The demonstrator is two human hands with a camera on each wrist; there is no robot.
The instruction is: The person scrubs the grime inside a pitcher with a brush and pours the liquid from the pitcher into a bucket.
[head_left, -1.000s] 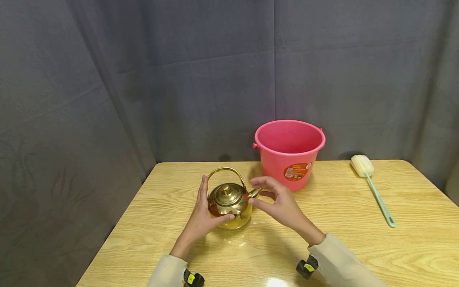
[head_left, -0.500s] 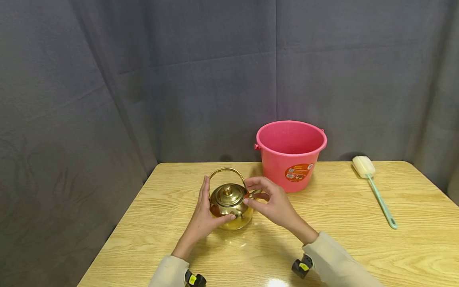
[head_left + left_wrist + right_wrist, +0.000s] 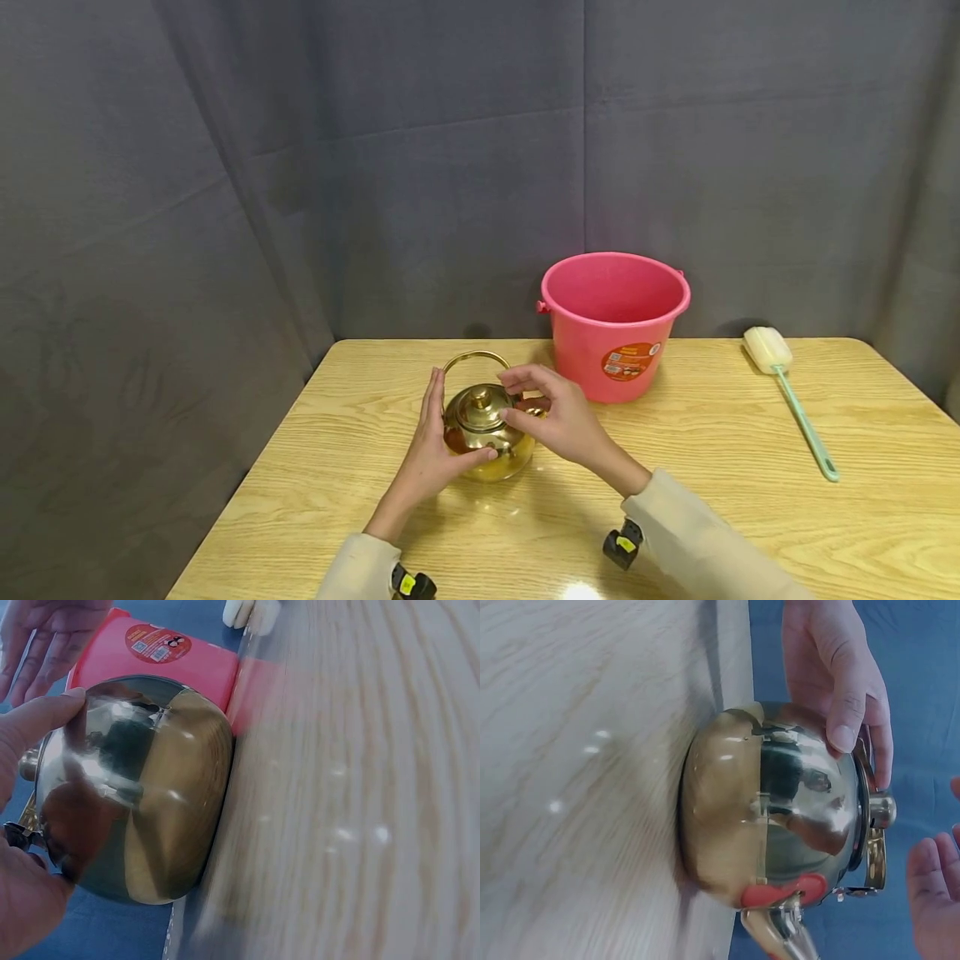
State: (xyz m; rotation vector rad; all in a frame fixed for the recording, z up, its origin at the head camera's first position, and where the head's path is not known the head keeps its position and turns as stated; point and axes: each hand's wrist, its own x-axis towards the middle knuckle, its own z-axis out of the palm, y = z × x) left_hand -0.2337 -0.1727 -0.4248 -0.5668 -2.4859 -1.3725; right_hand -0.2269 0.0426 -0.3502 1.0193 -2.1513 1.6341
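Observation:
A gold-coloured metal teapot (image 3: 512,460) stands upright on the table, its arched handle (image 3: 477,353) raised and its lid (image 3: 471,417) on. My left hand (image 3: 429,460) holds the pot's left side, thumb across the front of the body and fingers extended up past the handle's left foot. My right hand (image 3: 561,418) hovers over the spout side, fingers loosely bent and thumb apart from them, close to the lid. In the right wrist view, the spout (image 3: 780,930) points downward, and the right fingers (image 3: 930,877) show apart from the lid knob (image 3: 883,810).
Behind and to the right of the teapot stands a pink bucket (image 3: 585,358) with a round orange label. Farther right lies a long-handled sponge brush (image 3: 802,421). The wooden table (image 3: 675,467) meets a grey curtain (image 3: 450,208) at the back.
My right hand has moved left from the spout toward the lid. My left hand keeps its place on the teapot, while the head view has shifted slightly.

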